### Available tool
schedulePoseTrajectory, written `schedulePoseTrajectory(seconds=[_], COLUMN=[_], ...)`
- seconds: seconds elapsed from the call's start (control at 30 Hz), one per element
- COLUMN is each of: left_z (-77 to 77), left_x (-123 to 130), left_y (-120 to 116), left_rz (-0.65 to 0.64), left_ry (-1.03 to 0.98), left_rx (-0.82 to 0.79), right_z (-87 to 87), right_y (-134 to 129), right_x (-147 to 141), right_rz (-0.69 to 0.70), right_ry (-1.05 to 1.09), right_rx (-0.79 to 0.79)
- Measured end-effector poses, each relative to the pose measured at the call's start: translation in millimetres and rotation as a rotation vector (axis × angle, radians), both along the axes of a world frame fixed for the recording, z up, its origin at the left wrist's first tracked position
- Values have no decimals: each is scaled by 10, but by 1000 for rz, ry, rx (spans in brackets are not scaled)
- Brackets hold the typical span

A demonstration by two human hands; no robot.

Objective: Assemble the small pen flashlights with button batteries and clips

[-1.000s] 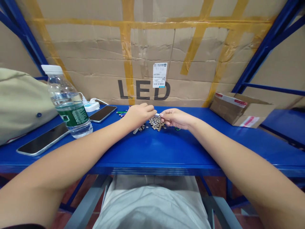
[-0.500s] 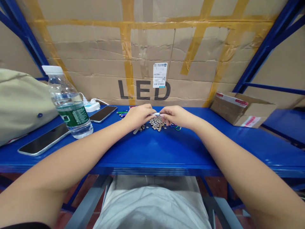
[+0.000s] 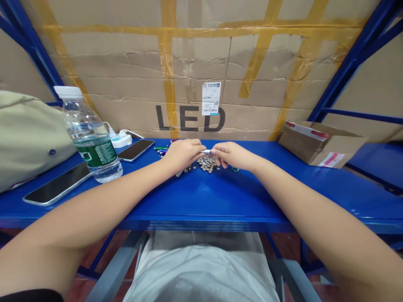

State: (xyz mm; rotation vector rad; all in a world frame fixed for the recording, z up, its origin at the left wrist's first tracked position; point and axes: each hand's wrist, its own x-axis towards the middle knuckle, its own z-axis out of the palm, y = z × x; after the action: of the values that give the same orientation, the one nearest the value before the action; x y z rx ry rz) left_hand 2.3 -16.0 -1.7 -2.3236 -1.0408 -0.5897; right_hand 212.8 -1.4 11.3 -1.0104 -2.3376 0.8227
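My left hand [image 3: 185,155] is closed, its thumb and fingers pinching one end of a slim silver tube [image 3: 206,151]. At the tube's other end, the fingertips of my right hand [image 3: 231,156] are pinched on it, the remaining fingers curled. Just below the tube lies a heap of small round metal discs [image 3: 207,165], like button cells. Several small cylindrical pieces [image 3: 187,170] rest by my left hand, partly hidden. Green, blue and red slim tubes [image 3: 161,151] are bunched behind that wrist. A green ring-like clip [image 3: 234,169] sits under my right hand.
On the left stand a water bottle [image 3: 96,147] and a beige bag [image 3: 31,134]. Two phones [image 3: 59,184] and a white power strip [image 3: 121,140] lie near them. An open carton [image 3: 310,144] is at right. A large cardboard sheet [image 3: 126,92] backs the blue table [image 3: 208,201].
Both hands have shifted very slightly, and the right fingers have changed their pose a little on the silver tube. Everything on the table looks the same.
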Motion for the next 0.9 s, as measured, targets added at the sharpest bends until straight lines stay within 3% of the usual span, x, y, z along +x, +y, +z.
schedulePoseTrajectory(seconds=[0.33, 0.47, 0.57, 0.67, 0.73, 0.9], left_z=[31, 70, 81, 70, 66, 87], left_x=[-12, 1, 17, 23, 19, 6], left_y=[12, -11, -5, 39, 73, 91], left_rz=[-24, -25, 3, -32, -107, -194], left_ry=[68, 55, -9, -125, -173, -258], left_rx=[207, 201, 55, -139, -258, -484], right_z=[-31, -29, -11, 15, 28, 43], right_y=[16, 13, 24, 42, 62, 123], right_x=[-6, -21, -31, -24, -6, 60], right_rz=[34, 44, 15, -33, -27, 40], right_ry=[231, 277, 205, 38, -49, -146], right_rx=[-342, -442, -274, 139, 332, 470])
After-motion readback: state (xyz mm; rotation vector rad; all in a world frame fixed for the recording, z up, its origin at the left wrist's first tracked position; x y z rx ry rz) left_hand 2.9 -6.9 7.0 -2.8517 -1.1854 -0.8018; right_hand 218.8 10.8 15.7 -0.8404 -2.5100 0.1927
